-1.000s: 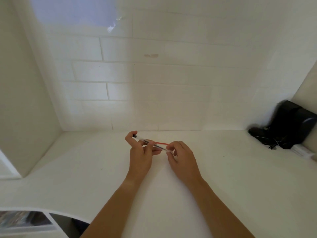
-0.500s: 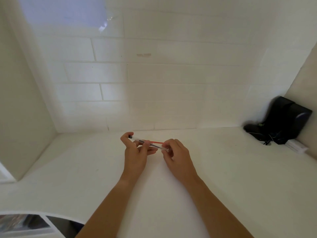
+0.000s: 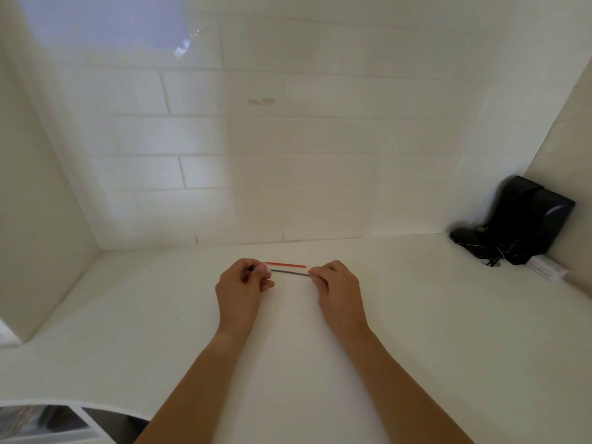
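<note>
dark pen (image 3: 290, 273) spans the gap above counter (image 3: 416, 331) | left hand (image 3: 242, 285) fingers pinch one end | right hand (image 3: 337, 285) fingers pinch the other | red stick (image 3: 285, 265) just behind

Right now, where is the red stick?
In the head view the red stick runs between the left hand and right hand over the counter, just behind the dark stick they pinch.

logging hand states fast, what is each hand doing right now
Left hand: closed, pinching the left end of the dark stick.
Right hand: closed, pinching the stick's right end.
Red stick behind it: held or not, cannot tell.
</note>
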`<state>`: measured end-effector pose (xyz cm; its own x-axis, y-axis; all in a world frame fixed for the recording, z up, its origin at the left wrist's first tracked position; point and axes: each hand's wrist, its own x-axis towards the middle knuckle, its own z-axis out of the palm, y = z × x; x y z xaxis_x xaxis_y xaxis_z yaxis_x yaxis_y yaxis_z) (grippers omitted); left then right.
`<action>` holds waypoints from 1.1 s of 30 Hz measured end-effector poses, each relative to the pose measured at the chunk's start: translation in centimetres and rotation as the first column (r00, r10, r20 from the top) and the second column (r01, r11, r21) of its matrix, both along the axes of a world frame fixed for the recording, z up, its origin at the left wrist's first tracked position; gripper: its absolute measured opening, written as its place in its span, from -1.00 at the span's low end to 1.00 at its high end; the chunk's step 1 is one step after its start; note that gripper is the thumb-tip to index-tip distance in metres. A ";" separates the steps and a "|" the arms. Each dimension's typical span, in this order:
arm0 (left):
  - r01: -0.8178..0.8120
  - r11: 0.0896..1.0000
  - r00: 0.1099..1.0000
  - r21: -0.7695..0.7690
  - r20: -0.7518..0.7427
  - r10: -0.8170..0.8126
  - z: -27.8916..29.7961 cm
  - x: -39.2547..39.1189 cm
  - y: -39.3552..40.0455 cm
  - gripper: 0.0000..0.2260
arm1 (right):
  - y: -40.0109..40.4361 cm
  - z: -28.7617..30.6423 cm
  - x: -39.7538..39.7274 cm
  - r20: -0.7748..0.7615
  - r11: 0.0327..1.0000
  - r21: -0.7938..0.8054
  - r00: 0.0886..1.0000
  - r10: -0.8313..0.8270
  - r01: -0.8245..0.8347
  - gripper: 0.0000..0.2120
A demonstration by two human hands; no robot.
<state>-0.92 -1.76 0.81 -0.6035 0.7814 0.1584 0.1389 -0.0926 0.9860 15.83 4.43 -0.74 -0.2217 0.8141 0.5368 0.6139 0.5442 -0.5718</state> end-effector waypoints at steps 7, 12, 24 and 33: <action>0.028 1.000 0.998 -0.011 0.055 -0.028 -0.2 -0.5 0.1 -0.93 | 0.1 -0.3 -0.1 0.096 0.999 0.027 0.995 0.032 -0.035 -0.84; 0.049 0.999 0.997 -0.013 0.054 -0.048 -0.4 -0.6 0.3 -0.93 | 0.0 -0.2 0.1 0.099 0.999 0.020 0.995 0.033 -0.035 -0.83; -0.082 0.995 0.928 -0.054 -0.369 0.056 -1.1 0.2 1.4 -0.77 | -0.4 -0.2 -0.3 0.086 0.985 -0.011 0.981 -0.172 0.174 -0.83; -0.170 0.976 0.868 -0.135 -0.490 0.083 -2.3 0.2 2.5 -0.77 | 0.0 -0.7 -0.2 0.114 0.983 -0.073 0.980 -0.161 0.170 -0.78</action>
